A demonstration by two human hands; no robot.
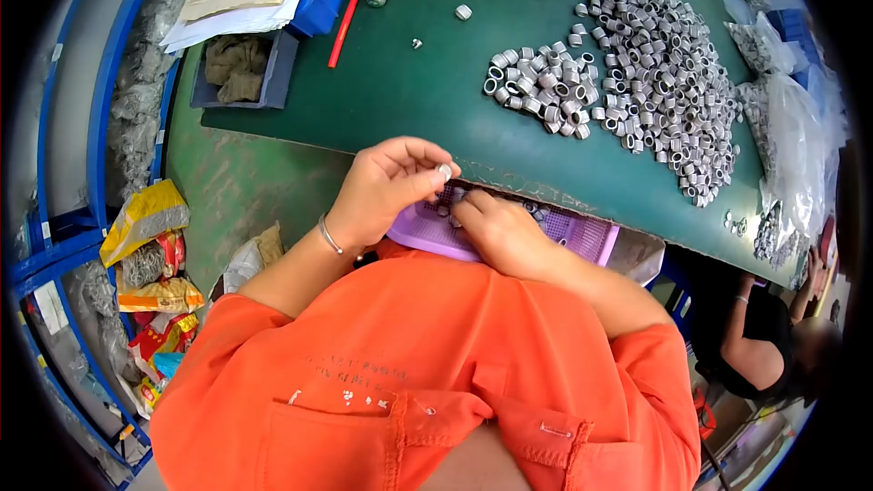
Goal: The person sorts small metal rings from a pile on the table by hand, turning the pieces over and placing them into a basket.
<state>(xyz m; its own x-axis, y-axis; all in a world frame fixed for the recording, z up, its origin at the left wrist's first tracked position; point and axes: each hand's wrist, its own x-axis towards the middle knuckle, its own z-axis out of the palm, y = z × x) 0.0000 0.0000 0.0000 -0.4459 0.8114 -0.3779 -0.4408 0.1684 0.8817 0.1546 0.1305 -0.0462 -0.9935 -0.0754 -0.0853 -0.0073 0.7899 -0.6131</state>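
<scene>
My left hand [389, 184], with a bracelet at its wrist, is closed in a pinch on a small silver metal ring [444, 170]. It is just off the table's near edge, over the left end of a purple plastic basket [596, 236]. My right hand [500, 229] reaches into that basket, fingers bent down among similar metal rings [536, 212]. Its fingertips are partly hidden, so what they grip does not show. The basket lies between my orange shirt and the table.
On the green table [391, 100] lie a large pile of metal rings [659, 64] and a smaller heap [543, 86]. A grey bin [273, 82] with cloth, a red pencil [350, 14] and plastic bags [796, 136] surround them. Another person [759, 336] sits at right.
</scene>
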